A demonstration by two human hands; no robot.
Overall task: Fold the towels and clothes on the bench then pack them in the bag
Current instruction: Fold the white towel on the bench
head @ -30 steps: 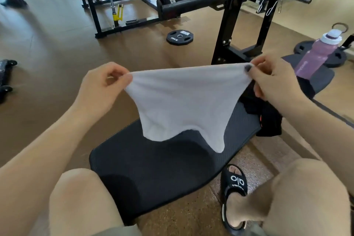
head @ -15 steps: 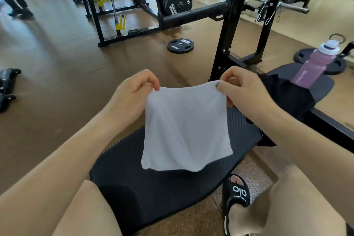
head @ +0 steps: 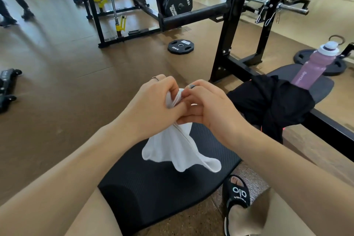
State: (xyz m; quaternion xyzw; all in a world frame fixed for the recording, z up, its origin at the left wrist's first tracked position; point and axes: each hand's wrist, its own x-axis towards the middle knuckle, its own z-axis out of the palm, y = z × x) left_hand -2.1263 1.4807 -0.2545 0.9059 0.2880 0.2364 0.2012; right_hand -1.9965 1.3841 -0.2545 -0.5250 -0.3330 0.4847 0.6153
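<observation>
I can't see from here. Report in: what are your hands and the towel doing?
Both hands, left and right, pinch white towel together. It hangs over bench. Black clothes wait unfolded.

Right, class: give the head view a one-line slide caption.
Both hands, left and right, pinch a white towel together above the black bench.

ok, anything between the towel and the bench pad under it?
Nothing visible. Both hands hold the towel above bare pad; the black clothes lie farther along the bench. No bag in view.
</observation>
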